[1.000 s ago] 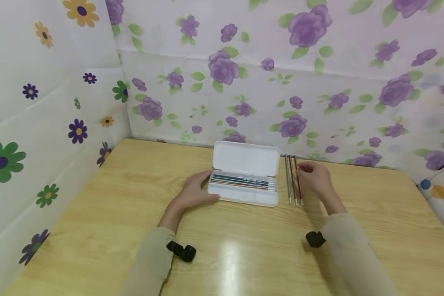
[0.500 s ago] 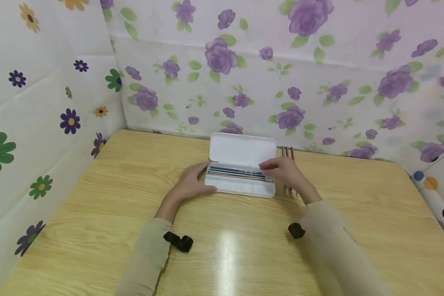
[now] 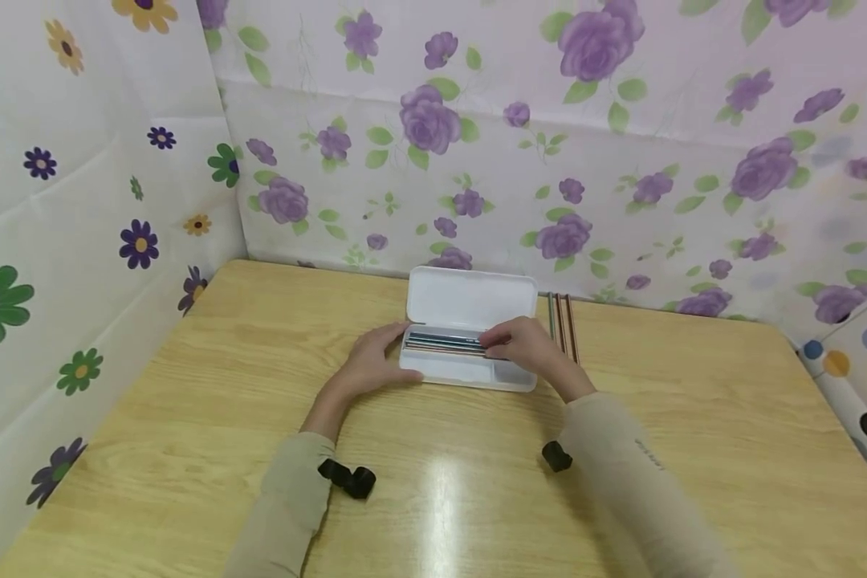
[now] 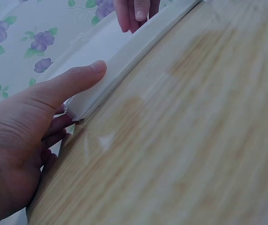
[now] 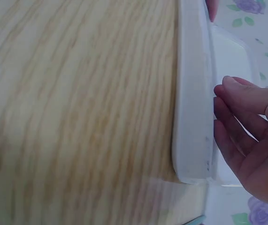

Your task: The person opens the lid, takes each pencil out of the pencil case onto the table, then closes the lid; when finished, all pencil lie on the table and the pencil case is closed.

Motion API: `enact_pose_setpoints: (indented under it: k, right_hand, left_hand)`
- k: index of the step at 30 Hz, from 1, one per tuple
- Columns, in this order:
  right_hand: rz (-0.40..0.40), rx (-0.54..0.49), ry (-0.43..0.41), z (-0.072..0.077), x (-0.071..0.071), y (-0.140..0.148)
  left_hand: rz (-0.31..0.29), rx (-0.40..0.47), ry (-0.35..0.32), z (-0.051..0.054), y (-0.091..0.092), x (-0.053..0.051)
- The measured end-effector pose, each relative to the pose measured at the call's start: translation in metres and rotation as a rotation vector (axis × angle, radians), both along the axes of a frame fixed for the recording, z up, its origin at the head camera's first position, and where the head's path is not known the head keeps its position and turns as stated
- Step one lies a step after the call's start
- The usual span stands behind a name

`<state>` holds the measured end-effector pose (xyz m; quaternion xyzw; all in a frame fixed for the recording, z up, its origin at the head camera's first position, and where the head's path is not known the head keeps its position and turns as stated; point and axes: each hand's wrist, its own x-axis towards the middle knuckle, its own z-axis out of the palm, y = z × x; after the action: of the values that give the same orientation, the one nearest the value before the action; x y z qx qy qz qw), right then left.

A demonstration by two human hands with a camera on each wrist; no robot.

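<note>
A white pencil case stands with its lid raised at the back of the table. Several dark and copper-coloured pencils lie side by side in its rear compartment. My left hand holds the left end of the case, thumb on the front wall and fingers behind the corner. Inside the case, my right hand pinches at the right ends of the pencils. The near wall hides the pencils in the right wrist view, where thumb and index fingertips come close together.
Three more pencils lie upright in view on the table, right of the case, partly behind my right forearm. The wooden table meets flower-patterned sheets at its back and left. Black wrist cameras sit on both sleeves.
My right hand has left the three pencils on the table and moved left into the case, onto the pencils there. My left hand has stayed on the case. The head view has shifted slightly.
</note>
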<state>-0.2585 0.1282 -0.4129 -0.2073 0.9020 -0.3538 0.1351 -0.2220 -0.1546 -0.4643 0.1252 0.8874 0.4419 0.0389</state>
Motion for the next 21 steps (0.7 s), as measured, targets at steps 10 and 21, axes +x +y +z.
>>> enact_pose_setpoints:
  k: [10,21]
  right_hand:
    - [0.016,0.013,0.015,-0.0066,-0.0018,-0.0034]
    - [0.172,0.177,0.058,-0.0014,-0.0042,-0.0108]
  left_hand:
    - [-0.006,-0.010,0.026,-0.0001,-0.0011,0.0011]
    - [-0.017,-0.017,0.046,-0.0008,-0.0020,0.0003]
